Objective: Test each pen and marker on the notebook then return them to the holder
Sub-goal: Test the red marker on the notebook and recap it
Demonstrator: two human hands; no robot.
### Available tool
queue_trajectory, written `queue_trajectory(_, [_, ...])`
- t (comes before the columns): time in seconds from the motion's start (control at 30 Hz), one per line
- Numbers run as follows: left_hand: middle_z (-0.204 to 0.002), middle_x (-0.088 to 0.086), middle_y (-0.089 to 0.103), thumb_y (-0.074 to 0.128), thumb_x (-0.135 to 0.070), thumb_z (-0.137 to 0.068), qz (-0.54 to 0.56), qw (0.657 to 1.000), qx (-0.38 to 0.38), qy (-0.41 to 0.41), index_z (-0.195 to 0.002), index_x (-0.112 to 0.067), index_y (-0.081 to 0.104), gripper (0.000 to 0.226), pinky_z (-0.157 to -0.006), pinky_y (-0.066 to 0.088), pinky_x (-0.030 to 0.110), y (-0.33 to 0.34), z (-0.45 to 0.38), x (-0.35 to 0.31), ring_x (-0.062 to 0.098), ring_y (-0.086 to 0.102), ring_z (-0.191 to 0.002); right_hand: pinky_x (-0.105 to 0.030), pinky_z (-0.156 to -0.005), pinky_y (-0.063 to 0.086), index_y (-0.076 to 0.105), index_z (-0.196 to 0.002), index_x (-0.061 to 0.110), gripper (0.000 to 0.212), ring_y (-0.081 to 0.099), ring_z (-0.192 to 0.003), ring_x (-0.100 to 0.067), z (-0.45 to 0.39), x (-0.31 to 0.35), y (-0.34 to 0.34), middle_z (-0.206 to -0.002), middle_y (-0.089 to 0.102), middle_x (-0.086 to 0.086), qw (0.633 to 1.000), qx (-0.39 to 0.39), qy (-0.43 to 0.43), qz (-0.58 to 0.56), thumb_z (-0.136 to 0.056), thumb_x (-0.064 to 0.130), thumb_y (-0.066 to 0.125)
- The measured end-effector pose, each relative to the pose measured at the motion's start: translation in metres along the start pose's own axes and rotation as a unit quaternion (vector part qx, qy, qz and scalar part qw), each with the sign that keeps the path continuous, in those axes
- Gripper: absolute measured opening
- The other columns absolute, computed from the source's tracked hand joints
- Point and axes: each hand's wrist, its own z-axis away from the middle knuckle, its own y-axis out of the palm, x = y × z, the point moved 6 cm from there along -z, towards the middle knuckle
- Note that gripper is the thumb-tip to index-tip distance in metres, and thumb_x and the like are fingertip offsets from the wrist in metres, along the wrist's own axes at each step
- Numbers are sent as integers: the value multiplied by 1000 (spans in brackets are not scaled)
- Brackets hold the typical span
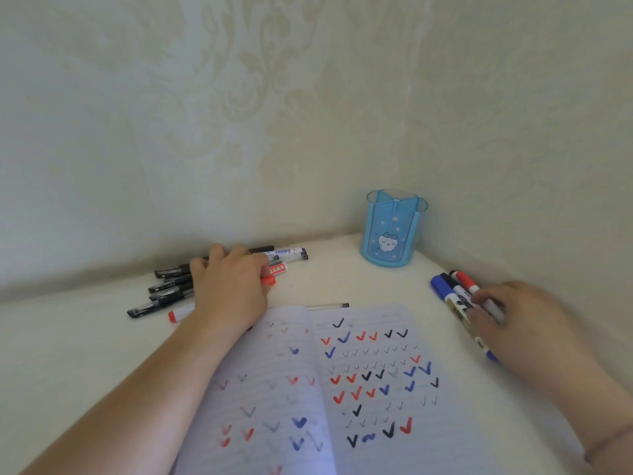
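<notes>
An open lined notebook (370, 382) lies in front of me, its pages covered in red, blue and black ticks. A blue translucent pen holder (394, 231) stands upright and empty at the back, near the corner. My left hand (233, 286) lies over a pile of black pens and markers (164, 289) at the left and grips a red-capped marker (272, 274). My right hand (513, 320) pinches a bunch of markers (455, 289) with blue, black and red caps at the right. A thin clear pen (329, 306) lies along the notebook's top edge.
The white table meets patterned walls at the back and on the right, forming a corner behind the holder. Another red-capped marker (180, 314) lies beside my left wrist.
</notes>
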Motion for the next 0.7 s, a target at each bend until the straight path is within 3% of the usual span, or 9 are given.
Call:
queue_trajectory(0.17, [-121,-9,51,55,-35,-94,-12,999,9,36,-110,-27,62,19,-86,26,39,4,0,-8,24,33,-117,-34,-79,40,67,-108,31,29,41,-105,-26,3,8,-9,-113,58,2,998,-51,-18,-12,-83,41,56])
queue_trajectory(0.27, [-102,-15,58,55,-27,-97,130,984,-84,90,-106,-27,61,11,-82,26,35,-19,3,-20,21,40,-108,-31,-71,36,69,-104,27,25,40,-100,-24,11,18,-19,-105,60,2,989,-138,-45,-41,-81,35,63])
queue_trajectory(0.33, [-91,-18,62,57,-17,-96,340,925,-117,120,-108,-25,58,14,-80,39,29,-40,8,-25,17,51,-92,-29,-68,36,71,-99,23,18,44,-96,-23,23,35,-24,-97,62,3,971,-205,-102,-69,-81,27,68])
queue_trajectory(0.4, [-93,-8,67,54,-12,-94,563,809,-97,136,-118,-29,50,30,-68,49,22,-56,14,-29,17,59,-76,-28,-67,40,70,-100,22,21,49,-92,-21,33,54,-23,-90,62,6,952,-226,-181,-97,-83,33,64])
queue_trajectory(0.47, [-92,0,66,50,-6,-94,697,698,-70,149,-124,-29,47,38,-59,49,24,-63,18,-32,15,58,-64,-31,-68,46,69,-107,23,33,52,-89,-18,40,70,-18,-87,60,11,937,-198,-258,-125,-83,43,57])
queue_trajectory(0.53, [-88,3,64,49,-5,-93,778,613,-13,138,-118,-18,54,29,-59,51,26,-60,19,-36,15,58,-61,-31,-73,48,66,-116,26,43,53,-90,-13,45,79,-12,-88,58,16,925,-148,-308,-164,-84,53,56])
queue_trajectory(0.6, [-86,6,64,56,-7,-93,816,565,43,117,-109,-11,58,16,-58,53,26,-55,20,-41,16,59,-62,-22,-78,44,61,-123,30,50,52,-92,-4,49,84,-9,-91,57,21,912,-106,-332,-217,-85,62,53])
queue_trajectory(0.7, [-86,10,64,61,-6,-90,819,559,69,104,-103,-9,59,13,-58,55,26,-48,23,-48,18,61,-63,-8,-75,37,57,-127,32,55,51,-87,2,53,88,-11,-91,59,21,890,-93,-351,-275,-84,66,53])
